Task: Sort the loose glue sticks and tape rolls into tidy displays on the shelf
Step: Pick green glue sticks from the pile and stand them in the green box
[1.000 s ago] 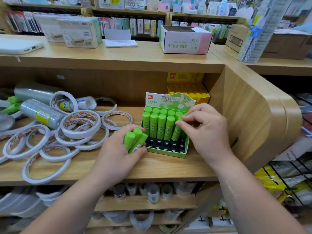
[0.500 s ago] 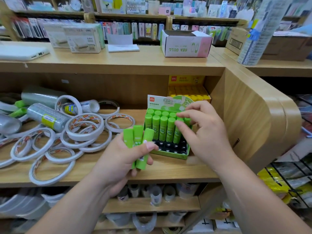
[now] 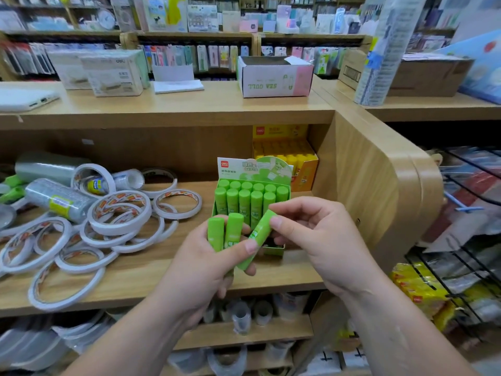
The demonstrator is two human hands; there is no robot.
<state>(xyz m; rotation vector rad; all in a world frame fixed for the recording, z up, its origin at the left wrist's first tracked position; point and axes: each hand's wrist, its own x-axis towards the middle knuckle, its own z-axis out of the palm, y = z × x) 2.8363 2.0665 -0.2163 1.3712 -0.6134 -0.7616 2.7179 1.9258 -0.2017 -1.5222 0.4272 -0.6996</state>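
A green glue stick sits tilted between both hands, just in front of the green display box that stands near the right end of the shelf. The right hand pinches its capped upper end between thumb and fingertips, while the left hand is clamped around its lower part and also around 2 more upright glue sticks, so both hands are together on the same stick. The stick looks like a short rigid plastic tube, probably light, smooth and a little slippery. A grip around the body should be surer than one on the cap, which might pull off, though dropping a stick would likely do it no harm.

The box holds 2 rows of upright sticks toward its back, and its front part is mostly hidden behind the hands, so how many slots are free cannot be told. The stick probably has to go in base first and straight, since a tilted entry could knock the neighbours.

Behind the green box, against the back right corner of the shelf, stands a yellow box of yellow sticks. Toward the left end of the shelf lie many loose white tape rolls, overlapping in a heap. They are thin, flexible rings, best lifted by the rim. Clear wrapped rolls lie beside them.
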